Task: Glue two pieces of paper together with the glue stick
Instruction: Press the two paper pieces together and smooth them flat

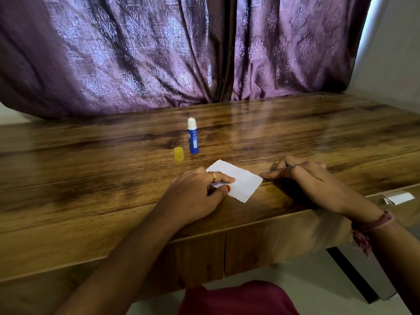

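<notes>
A white piece of paper lies flat on the wooden table near its front edge. My left hand rests on the paper's left end, with a finger and the thumb pressing it down. My right hand lies on the table just right of the paper, and its fingertips touch the paper's right corner. Behind the paper the blue glue stick stands upright with its white glue tip exposed. Its yellow cap stands on the table to its left. Whether the paper is one sheet or two stacked I cannot tell.
A purple patterned curtain hangs along the table's back edge. A small folded white paper lies on a lower surface at the far right. The table's front edge runs just below my hands.
</notes>
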Motion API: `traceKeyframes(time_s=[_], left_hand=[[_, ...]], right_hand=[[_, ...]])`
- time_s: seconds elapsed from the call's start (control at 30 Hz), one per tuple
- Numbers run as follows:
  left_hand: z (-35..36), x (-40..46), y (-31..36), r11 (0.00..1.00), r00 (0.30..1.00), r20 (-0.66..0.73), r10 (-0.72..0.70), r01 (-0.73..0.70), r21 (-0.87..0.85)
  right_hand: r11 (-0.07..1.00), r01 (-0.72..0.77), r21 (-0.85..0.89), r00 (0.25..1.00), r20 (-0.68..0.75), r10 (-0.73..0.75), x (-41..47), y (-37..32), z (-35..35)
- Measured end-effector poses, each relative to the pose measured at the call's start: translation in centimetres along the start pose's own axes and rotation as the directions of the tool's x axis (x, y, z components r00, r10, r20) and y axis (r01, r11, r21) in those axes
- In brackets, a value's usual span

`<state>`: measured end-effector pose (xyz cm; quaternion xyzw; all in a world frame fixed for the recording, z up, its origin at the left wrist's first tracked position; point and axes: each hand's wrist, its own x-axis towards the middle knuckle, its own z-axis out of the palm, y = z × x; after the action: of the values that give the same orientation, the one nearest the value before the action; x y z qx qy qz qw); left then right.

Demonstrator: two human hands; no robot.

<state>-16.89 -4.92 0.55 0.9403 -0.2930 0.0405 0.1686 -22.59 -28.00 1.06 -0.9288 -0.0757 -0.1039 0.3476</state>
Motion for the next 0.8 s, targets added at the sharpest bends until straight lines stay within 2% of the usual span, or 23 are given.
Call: traceKeyframes(time_s=[0.13, 0.33, 0.6, 0.8], left_hand=[[-0.1, -0.2, 0.0, 0.999, 1.000, -0.012, 0.021, -0.021, -0.024], [0.0, -0.3, 0.1, 0.999, 1.000, -0.020, -0.021, 0.020, -0.036], [0.1, -0.3, 0.0, 0.997, 0.998, -0.039, -0.044, 0.041, -0.071], [0.1, -0.3, -0.3, 0.993, 0.996, -0.087, -0.022, 0.012, -0.120]], right_hand=[[0.999, 0.039, 0.022, 0.999, 0.019, -0.039, 0.0, 0.4, -0.1], [0.966, 0.122, -0.228, 0.985, 0.150, -0.089, -0.1, 0.2, 0.3], [0.902, 0.222, -0.370, 0.961, 0.241, -0.137, 0.6, 0.0, 0.4], [0.978, 0.161, -0.137, 0.974, 0.180, -0.135, 0.0, 0.0, -0.9]])
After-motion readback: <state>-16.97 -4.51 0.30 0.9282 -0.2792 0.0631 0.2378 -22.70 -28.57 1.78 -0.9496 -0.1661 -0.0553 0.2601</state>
